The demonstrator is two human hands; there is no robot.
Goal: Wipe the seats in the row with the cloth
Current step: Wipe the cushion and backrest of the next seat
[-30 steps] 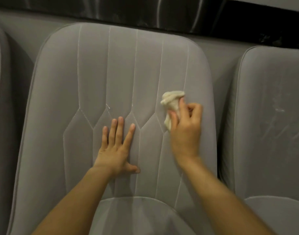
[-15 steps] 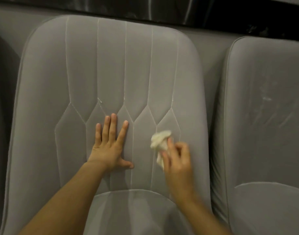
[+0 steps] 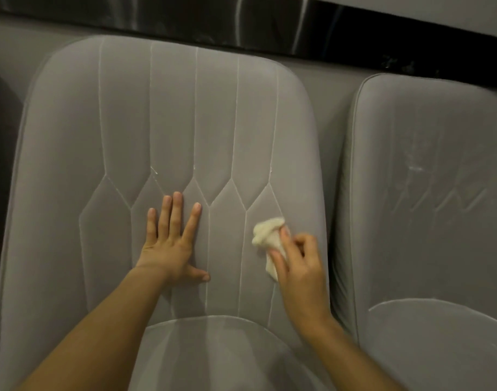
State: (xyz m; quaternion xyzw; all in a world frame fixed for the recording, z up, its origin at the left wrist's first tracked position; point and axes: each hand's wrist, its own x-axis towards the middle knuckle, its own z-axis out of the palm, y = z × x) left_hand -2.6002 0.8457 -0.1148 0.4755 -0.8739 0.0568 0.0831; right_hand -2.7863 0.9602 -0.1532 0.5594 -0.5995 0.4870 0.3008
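On the grey seat back (image 3: 171, 122), low on its right side, the right hand (image 3: 300, 266) pinches the cream cloth (image 3: 267, 235). The left hand (image 3: 171, 241) lies flat, fingers spread. Another seat (image 3: 427, 193) stands beside.

The upper seat back (image 3: 185, 122) lies bare; the left hand (image 3: 169, 244) blocks its lower middle.

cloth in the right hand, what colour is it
Cream, off-white cloth; the head view, the only one, shows it.
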